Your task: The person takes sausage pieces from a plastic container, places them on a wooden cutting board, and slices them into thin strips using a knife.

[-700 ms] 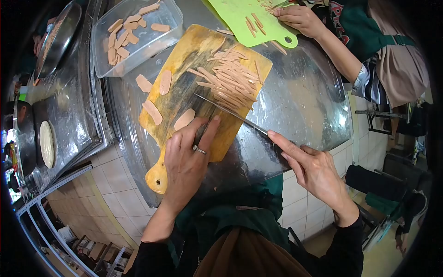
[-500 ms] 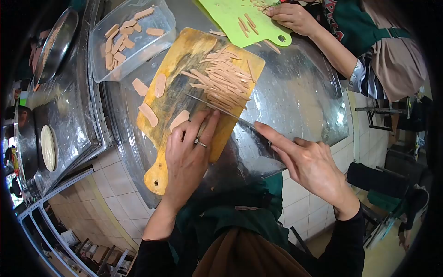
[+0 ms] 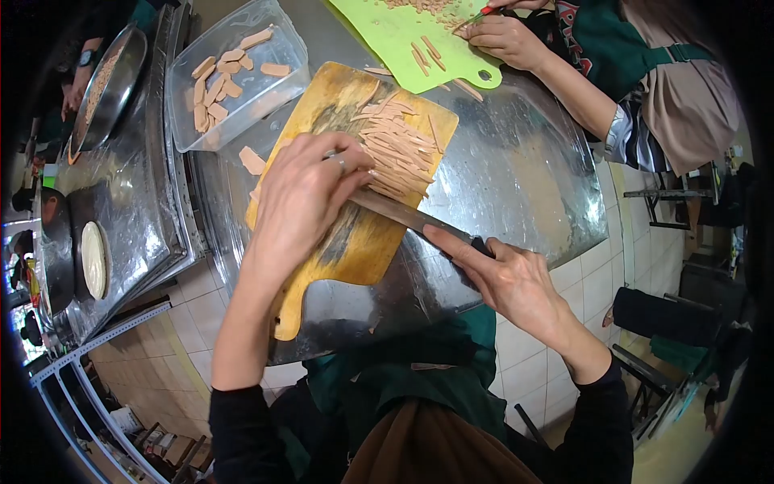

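My right hand (image 3: 520, 278) grips a kitchen knife (image 3: 403, 214) by its dark handle, index finger stretched along it. The blade lies across the wooden cutting board (image 3: 343, 270), beside a pile of thin pink sausage strips (image 3: 397, 149). My left hand (image 3: 302, 189), with a ring on one finger, reaches over the board. Its bent fingers are closed at the near edge of the pile, close to the blade; what they pinch is hidden. One flat sausage slice (image 3: 251, 160) lies left of the board. My left hand and forearm cover part of the board's left side.
A clear plastic tub (image 3: 181, 133) holds several sausage pieces. At the upper right, a co-worker's hand (image 3: 504, 39) works on a green cutting board (image 3: 379, 44). A metal bowl (image 3: 121, 85) stands on the left counter, with another person's hand (image 3: 78, 87) beside it.
My left hand has moved up and forward from the slices to the pile's edge. The knife has swung flatter, its blade side now showing. The wooden board has turned slightly.
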The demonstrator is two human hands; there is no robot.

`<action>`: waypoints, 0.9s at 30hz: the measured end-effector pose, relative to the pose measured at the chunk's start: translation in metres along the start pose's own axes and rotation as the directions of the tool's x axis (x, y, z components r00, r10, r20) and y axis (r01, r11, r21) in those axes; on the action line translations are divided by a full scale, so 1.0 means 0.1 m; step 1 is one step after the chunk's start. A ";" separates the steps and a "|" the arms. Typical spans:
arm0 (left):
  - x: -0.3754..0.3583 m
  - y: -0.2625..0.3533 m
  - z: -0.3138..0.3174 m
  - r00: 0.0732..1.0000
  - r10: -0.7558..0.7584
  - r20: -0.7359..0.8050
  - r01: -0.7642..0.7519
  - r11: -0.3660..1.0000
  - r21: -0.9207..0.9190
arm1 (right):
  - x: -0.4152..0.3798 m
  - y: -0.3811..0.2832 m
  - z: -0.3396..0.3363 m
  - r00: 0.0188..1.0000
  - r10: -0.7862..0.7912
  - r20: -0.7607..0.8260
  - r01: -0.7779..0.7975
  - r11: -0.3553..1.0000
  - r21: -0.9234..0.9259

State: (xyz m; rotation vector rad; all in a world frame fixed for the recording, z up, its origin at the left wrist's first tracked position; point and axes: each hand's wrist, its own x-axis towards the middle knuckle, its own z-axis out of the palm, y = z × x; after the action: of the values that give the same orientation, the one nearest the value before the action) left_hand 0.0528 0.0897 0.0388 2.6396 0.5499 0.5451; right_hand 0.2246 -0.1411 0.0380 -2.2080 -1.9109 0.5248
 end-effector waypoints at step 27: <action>0.04 -0.16 -0.13 0.905 -0.382 0.185 0.417 0.718 -0.557 | 0.10 0.05 -0.01 0.998 0.038 -0.055 -0.012 0.912 0.410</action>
State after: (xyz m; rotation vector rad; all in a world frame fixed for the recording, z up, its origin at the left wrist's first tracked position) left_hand 0.0460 0.1088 0.0436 1.8626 0.7671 0.4125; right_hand 0.2310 -0.1319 0.0353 -1.9514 -1.5674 0.7729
